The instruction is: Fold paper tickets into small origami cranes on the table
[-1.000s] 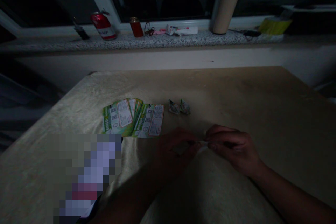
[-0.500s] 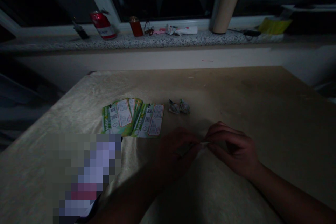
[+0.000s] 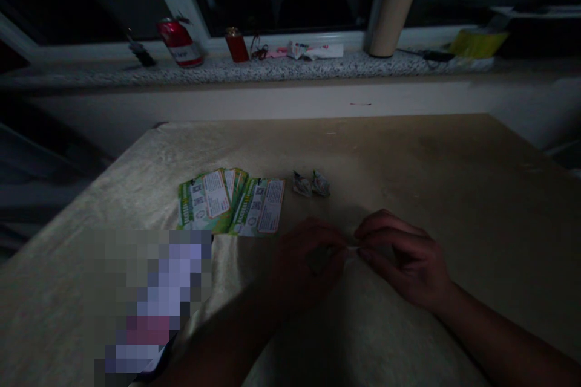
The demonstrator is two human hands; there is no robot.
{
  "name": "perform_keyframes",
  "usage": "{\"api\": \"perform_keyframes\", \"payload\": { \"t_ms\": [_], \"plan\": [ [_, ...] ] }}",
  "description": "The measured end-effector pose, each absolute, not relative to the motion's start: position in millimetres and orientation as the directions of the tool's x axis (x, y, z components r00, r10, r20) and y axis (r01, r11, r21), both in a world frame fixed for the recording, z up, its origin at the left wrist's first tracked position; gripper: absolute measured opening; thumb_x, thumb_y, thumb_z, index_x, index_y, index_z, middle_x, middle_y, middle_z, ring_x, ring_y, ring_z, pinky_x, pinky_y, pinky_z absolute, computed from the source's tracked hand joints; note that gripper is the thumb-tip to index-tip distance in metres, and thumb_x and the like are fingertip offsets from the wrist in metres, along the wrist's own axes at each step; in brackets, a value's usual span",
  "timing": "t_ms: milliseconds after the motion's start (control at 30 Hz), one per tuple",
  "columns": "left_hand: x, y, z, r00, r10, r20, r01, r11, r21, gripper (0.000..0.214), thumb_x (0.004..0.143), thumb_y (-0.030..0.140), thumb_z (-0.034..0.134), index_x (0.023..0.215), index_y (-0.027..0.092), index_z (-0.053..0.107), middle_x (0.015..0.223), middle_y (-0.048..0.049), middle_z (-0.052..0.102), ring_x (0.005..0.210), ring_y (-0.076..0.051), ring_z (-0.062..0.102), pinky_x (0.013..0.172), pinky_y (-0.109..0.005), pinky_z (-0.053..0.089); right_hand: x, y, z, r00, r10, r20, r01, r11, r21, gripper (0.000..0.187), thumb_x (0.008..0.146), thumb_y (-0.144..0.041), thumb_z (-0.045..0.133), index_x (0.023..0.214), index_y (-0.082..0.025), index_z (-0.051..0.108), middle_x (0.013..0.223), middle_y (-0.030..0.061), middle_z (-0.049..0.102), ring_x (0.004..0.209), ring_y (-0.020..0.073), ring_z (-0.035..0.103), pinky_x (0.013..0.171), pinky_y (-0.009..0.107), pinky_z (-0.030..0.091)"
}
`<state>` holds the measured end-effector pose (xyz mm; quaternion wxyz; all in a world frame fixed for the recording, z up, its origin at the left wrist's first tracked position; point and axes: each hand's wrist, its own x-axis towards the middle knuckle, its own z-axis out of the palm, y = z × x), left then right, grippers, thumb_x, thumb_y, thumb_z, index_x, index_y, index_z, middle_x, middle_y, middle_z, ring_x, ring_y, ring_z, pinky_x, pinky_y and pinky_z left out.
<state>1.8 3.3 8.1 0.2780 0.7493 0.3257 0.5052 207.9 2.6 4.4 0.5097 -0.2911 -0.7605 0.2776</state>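
Note:
My left hand [image 3: 311, 260] and my right hand [image 3: 402, 254] meet over the table, fingertips pinched towards each other. Between them is a small thin whitish piece [image 3: 353, 248], with the fingertips of both hands closed on its ends. It is too small and dim for me to tell its kind. Beyond my left hand lie several green-and-white printed packets [image 3: 256, 208], fanned out and overlapping. To the right of these sit two small crumpled pieces, a left one [image 3: 301, 184] and a right one [image 3: 320, 184], which look like crumpled wrapper or paper.
A pixelated, phone-like object [image 3: 158, 302] lies at the lower left. On the speckled windowsill [image 3: 204, 72] stand a red can [image 3: 180, 42], an orange-red container [image 3: 236, 45], a cardboard tube [image 3: 394, 6] and a yellow item [image 3: 479, 43]. The wall side bounds the table.
Both hands stay almost in place, still pinching the small whitish piece, with only slight shifts at the fingertips. The packets and crumpled pieces have not moved on the table.

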Motion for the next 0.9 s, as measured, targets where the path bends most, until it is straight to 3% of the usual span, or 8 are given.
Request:
{"api": "perform_keyframes", "payload": {
  "t_ms": [200,467,900],
  "plan": [
    [2.9,2.4,4.2,0.347,0.771,0.535,0.197,-0.617,0.762,0.014,0.081,0.009,0.071,0.092,0.017,0.070,0.092,-0.0061,0.073,0.085,-0.017,0.070,0.076,-0.028,0.057,207.9,-1.7,6.3,-0.381,0.698,0.607,0.237,0.708,-0.665,0.018,0.087,-0.004,0.069,0.099,-0.016,0.071,0.099,0.0086,0.068,0.090,0.0192,0.066,0.072,0.032,0.057],
    [2.7,3.9,4.1,0.342,0.711,0.614,0.206,-0.694,0.689,0.014,0.081,0.006,0.071,0.091,0.016,0.070,0.089,-0.0061,0.072,0.081,-0.016,0.068,0.073,-0.026,0.056,209.4,-4.6,7.4,-0.397,0.683,0.613,0.284,0.727,-0.626,0.018,0.088,-0.005,0.069,0.102,-0.017,0.070,0.106,0.0091,0.064,0.095,0.0186,0.067,0.074,0.028,0.058],
    [-3.8,6.2,9.6,0.249,0.769,0.589,0.247,-0.639,0.729,0.008,0.083,0.013,0.074,0.086,0.020,0.071,0.086,-0.0023,0.071,0.079,-0.014,0.069,0.072,-0.026,0.056,211.3,-1.1,4.6,-0.269,0.764,0.586,0.273,0.644,-0.715,0.014,0.089,-0.008,0.070,0.096,-0.021,0.073,0.100,0.0064,0.063,0.091,0.0192,0.066,0.073,0.031,0.056]
  ]
}}
